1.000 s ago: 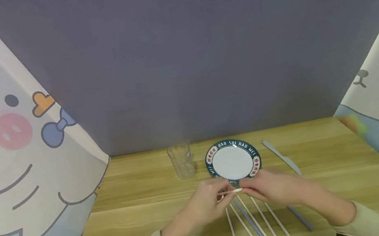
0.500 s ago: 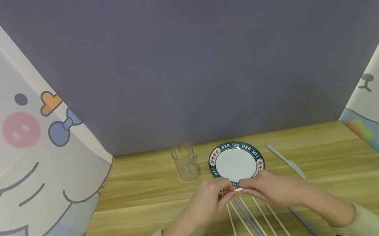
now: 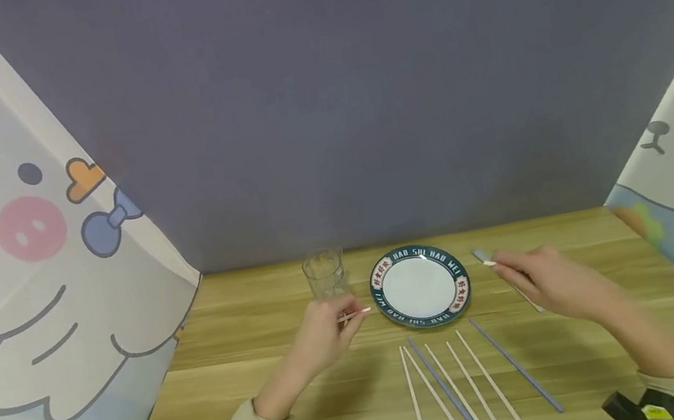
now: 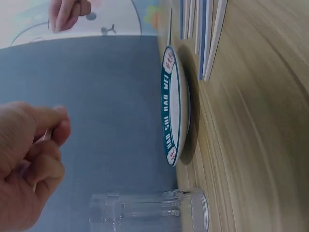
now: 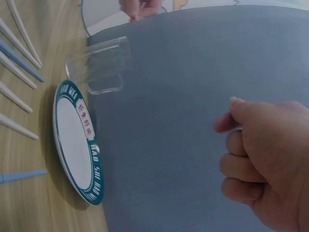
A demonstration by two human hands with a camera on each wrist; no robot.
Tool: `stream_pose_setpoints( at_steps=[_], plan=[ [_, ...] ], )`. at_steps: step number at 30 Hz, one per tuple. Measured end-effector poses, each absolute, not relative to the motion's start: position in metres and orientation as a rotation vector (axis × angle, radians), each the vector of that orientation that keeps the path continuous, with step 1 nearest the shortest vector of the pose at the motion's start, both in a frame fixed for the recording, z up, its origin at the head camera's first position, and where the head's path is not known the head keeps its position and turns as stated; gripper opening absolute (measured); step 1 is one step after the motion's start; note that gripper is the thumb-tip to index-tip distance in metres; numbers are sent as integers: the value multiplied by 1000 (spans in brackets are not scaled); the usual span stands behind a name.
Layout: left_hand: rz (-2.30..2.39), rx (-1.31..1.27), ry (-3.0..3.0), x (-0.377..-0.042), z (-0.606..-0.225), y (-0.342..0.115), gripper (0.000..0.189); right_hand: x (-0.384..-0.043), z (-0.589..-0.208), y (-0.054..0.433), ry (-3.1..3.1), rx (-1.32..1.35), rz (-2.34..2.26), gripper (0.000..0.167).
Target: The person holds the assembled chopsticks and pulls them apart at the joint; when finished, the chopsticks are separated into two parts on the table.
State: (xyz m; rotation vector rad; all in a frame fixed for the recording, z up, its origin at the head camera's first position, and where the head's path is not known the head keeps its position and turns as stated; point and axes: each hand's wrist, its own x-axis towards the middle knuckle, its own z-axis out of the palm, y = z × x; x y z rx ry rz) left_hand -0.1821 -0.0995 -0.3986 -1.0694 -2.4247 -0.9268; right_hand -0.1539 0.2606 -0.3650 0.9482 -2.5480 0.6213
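Leftmost, the left hand's (image 3: pixel 327 332) grip is narrow, pinching a thin stick (image 3: pixel 353 315) raised before the glass mug (image 3: pixel 323 272). Next, the green-rimmed plate (image 3: pixel 420 287) sits on the bench (image 3: pixel 230 332), with white sticks (image 3: pixel 493 384) and blue sticks (image 3: pixel 516 365) spread nearer the person. Rightmost, the right hand (image 3: pixel 549 276) pinches something small and white (image 3: pixel 489 262), partly hiding a knife (image 3: pixel 480 254).

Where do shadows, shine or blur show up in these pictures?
Head view: soft shadows on the table, a small glint on the plate; left wrist view: dark shadow beside the plate, the distant right hand looking blurry; right wrist view: pale shine along the glass.
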Motion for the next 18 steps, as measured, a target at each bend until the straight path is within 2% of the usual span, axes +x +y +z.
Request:
stream_pose_setpoints(
  at_steps=[4,10,18],
  plan=[
    [-910,-1153,-2407,-190,-404,-111,2,-158,-363,276,-2565,1045,634,23],
    [-919,-1174,-2425,-191,-422,-124,23,-159,-389,297,-2581,1059,628,32],
    [-840,-1114,-2592,-196,-445,-150,22,-158,-435,329,-2552,1034,621,35]
  ],
)
